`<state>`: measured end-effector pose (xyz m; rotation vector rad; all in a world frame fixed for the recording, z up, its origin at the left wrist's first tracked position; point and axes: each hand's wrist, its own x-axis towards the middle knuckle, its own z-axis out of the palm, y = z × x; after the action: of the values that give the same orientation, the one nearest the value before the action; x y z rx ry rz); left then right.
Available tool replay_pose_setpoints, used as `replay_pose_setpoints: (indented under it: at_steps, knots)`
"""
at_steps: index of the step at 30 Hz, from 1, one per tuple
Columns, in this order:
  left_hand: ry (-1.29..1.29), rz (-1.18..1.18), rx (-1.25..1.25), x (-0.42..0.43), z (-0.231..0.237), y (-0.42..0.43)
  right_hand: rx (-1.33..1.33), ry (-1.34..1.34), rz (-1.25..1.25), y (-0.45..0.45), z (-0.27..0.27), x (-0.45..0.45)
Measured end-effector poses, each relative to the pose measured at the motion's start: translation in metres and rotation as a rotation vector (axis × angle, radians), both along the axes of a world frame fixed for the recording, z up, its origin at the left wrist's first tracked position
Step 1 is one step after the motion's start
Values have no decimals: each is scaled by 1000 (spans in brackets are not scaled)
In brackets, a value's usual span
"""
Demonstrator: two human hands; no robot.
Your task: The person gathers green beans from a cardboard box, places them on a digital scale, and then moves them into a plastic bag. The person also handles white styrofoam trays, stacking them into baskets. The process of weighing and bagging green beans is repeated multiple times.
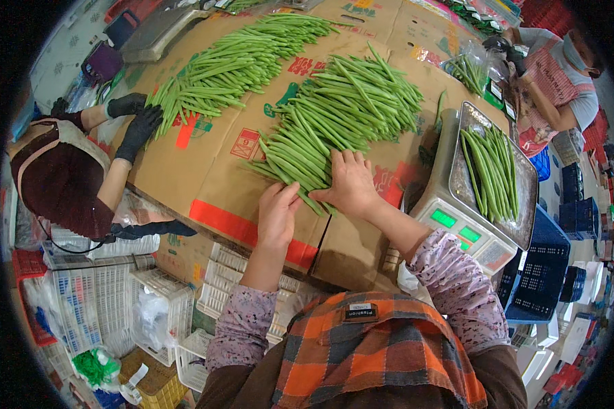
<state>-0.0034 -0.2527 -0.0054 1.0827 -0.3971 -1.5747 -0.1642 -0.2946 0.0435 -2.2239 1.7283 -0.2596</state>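
A large heap of green beans (pixel 348 102) lies on flattened cardboard (pixel 220 168) in front of me. At the heap's near end, my right hand (pixel 350 184) rests on the beans with its fingers spread over them. My left hand (pixel 278 212) touches the near tips of the same beans, thumb and fingers close together; whether it pinches any is hard to see. To the right, a bunch of green beans (pixel 488 174) lies on the steel pan (pixel 524 204) of a digital scale (pixel 453 225) with lit green displays.
A second bean heap (pixel 235 66) spreads at the far left, where a co-worker's gloved hands (pixel 138 128) touch it. Another co-worker (pixel 557 87) at far right handles bagged beans (pixel 465 71). White plastic crates (pixel 163 312) stand below left, a blue crate (pixel 537 271) right of the scale.
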Motion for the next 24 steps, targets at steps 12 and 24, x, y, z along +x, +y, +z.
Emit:
replay_pose_setpoints:
  at_steps: [12,24]
  knots:
    - [84,184,-54,-8,12,-1,-195,-98,277,54,-13,26]
    - [321,83,-8,32,-3,33,125,-831,187,44,9,-1]
